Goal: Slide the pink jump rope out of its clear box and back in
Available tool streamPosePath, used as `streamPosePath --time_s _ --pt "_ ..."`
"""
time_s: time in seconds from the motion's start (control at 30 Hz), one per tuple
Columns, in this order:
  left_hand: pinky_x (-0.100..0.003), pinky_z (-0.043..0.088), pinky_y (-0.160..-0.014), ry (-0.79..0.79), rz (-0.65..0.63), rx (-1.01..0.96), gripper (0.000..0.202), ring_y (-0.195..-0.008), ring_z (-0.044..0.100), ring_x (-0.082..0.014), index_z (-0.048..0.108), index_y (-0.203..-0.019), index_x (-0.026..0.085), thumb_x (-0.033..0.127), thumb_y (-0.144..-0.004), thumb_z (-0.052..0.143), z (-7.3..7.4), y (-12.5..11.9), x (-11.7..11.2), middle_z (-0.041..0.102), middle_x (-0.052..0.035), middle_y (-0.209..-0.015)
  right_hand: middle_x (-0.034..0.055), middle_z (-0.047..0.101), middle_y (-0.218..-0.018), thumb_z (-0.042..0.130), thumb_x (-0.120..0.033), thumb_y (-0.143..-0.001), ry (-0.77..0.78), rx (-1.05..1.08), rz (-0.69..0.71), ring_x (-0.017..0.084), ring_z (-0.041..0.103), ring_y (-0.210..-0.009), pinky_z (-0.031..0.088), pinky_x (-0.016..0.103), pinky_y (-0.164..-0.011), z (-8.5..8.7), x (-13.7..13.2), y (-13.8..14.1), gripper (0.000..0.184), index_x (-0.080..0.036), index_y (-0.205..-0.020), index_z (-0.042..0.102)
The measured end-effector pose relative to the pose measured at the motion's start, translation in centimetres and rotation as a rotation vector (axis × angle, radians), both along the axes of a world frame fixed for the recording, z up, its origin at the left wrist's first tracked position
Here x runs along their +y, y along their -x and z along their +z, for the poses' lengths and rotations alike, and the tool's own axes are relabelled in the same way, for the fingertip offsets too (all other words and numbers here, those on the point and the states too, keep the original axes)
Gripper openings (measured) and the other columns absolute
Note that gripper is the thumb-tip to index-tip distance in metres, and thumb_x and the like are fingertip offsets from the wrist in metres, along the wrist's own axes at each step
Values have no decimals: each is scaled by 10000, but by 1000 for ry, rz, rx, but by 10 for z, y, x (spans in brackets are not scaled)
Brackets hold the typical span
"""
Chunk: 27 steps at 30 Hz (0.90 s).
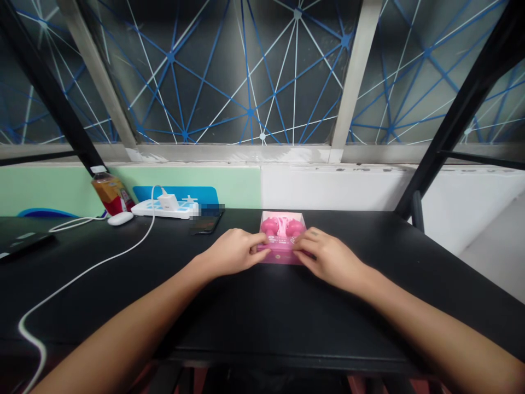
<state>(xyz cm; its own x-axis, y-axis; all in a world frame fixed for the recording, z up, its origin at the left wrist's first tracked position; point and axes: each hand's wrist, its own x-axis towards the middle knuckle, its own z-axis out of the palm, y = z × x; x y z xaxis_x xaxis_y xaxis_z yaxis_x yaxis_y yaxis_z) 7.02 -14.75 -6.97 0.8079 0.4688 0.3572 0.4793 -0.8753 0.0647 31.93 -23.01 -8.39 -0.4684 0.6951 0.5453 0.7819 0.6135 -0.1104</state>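
dark window panes [217,65], crossed by blue and white lines, are seen along the top of the frame, above a black table [262,317]. right of the frame's centre, a pink box [278,257] is rested on the table, with rounded pink items [269,226] held inside. its left front edge is pinched by the left hand [235,251], thumb and forefinger drawn narrow; its right front edge is pinched likewise by the right hand [328,254]. at left of centre, a white charger [168,202] is plugged into a white power strip [143,209], beside which a dark phone [209,221] is laid, partly pixelated. farther left, a bottle [112,191] is seen behind a white rounded object [121,219].
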Motion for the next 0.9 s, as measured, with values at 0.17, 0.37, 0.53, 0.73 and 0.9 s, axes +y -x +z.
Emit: streamPosePath --time_s 0.17,0.37,0.53,0.73,0.9 --pt "-247 410 -591 -19 -10 1 256 -593 610 -138 691 -1046 216 375 -935 524 -1 1 1 660 3 -662 33 654 -885 500 -209 -920 2 1 -26 195 585 -889 507 328 -735 1 -2 1 146 -219 -920 645" --pt "-289 478 -738 -65 -8 -16 261 -849 604 -184 698 -1048 219 380 -929 531 6 1 -3 639 -55 -901 62 644 -1001 515 -215 -908 1 3 -40 204 584 -944 522 340 -757 1 -3 1 143 -218 -956 649" --pt "-366 499 -893 -45 -66 -62 223 -1085 562 -228 679 -1062 216 315 -917 542 10 1 -6 612 -86 -1155 80 641 -1029 500 -216 -915 -46 -58 -43 215 588 -950 508 352 -771 2 -2 1 178 -211 -984 663" --pt "-376 480 -968 -23 -113 -23 251 -1085 596 -218 627 -1145 207 275 -939 501 10 0 -7 664 -68 -1144 73 655 -926 453 -215 -948 -112 -255 -65 223 590 -900 407 444 -926 4 -7 4 187 -185 -969 636" --pt "-354 488 -955 -40 -96 -14 220 -1078 603 -210 648 -1088 210 269 -938 498 11 1 -9 673 -57 -1122 95 659 -953 437 -219 -958 -108 -358 -86 234 591 -908 397 437 -916 8 -12 8 199 -175 -960 631"
